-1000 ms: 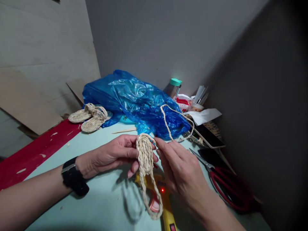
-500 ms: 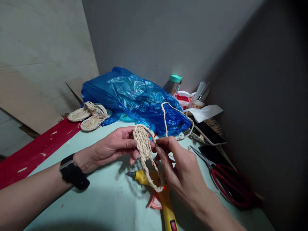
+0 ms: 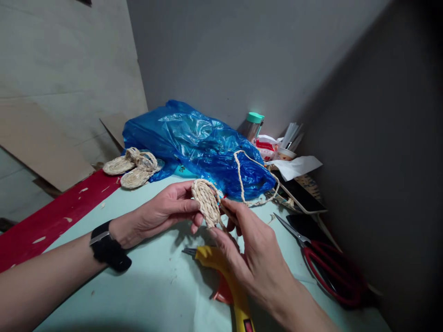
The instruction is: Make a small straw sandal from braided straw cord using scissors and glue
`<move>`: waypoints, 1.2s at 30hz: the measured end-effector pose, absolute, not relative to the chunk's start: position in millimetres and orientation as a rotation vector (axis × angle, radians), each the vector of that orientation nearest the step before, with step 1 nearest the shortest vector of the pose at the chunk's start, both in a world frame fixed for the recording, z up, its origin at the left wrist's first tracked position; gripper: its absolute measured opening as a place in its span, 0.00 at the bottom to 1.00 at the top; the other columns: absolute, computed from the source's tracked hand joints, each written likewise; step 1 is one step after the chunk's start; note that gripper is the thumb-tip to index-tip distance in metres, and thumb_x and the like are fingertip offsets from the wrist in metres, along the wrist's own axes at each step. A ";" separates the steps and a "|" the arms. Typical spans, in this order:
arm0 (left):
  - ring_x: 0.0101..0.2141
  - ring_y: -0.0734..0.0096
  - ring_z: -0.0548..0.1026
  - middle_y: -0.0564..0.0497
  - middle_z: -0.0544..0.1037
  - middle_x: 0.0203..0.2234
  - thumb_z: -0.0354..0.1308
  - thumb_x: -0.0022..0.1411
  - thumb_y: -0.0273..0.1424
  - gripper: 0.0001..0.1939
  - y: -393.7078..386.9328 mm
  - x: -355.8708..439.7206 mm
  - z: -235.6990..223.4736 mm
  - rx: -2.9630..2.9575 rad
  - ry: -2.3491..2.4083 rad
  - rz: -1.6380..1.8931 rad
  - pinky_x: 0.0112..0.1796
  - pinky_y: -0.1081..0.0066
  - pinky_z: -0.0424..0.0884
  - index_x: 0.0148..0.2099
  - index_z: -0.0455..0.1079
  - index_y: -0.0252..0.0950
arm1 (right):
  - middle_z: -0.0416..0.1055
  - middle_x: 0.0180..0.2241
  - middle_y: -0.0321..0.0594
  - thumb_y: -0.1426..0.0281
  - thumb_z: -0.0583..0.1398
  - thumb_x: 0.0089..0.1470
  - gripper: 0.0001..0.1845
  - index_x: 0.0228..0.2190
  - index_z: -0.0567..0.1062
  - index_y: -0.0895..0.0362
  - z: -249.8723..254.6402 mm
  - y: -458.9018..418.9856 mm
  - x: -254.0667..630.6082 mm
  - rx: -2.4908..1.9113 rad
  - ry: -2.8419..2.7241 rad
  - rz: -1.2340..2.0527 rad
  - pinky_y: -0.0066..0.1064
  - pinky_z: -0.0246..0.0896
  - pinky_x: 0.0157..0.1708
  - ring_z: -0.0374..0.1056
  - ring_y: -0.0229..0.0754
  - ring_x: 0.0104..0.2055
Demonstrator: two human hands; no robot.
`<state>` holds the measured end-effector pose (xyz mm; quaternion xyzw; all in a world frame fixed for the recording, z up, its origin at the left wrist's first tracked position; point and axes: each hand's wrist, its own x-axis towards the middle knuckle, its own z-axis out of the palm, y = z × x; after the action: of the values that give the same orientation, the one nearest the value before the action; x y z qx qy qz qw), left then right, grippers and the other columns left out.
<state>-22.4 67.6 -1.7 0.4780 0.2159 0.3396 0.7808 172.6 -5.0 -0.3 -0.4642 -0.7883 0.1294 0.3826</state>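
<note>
Coil, between left grip and right grip

A green-lidded bottle stands near a red-and-white packet.

Coiled piece: pale straw-coloured braided cord wound flat into a long oval; rows packed side by side, twist of each strand plain to see; tone cream to light tan; oval tilted, long axis running from 11 o'clock to 5 o'clock, broad face toward the camera; position at 7 o'clock of view centre, raised off the worktop; 9 o'clock edge pinched by left hand, thumb in front; right hand at 3 to 5 o'clock, fingers by that rim; a run of cord leaves the coil near 4 o'clock, partly hidden behind the right thumb.
</note>
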 end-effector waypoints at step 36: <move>0.35 0.74 0.78 0.50 0.83 0.38 0.67 0.54 0.21 0.28 61.7 -13.5 -4.7 1.151 0.756 0.896 0.36 0.80 0.73 0.58 0.70 0.38 | 0.71 0.39 0.46 0.72 0.56 0.61 0.15 0.50 0.67 0.58 -11.3 5.7 180.1 -1.303 -2.146 0.117 0.35 0.67 0.32 0.70 0.45 0.34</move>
<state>-13.5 61.7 -4.7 0.5129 0.3369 0.3992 0.6812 180.1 5.7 -11.3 -0.4932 -0.8120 0.0443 0.3091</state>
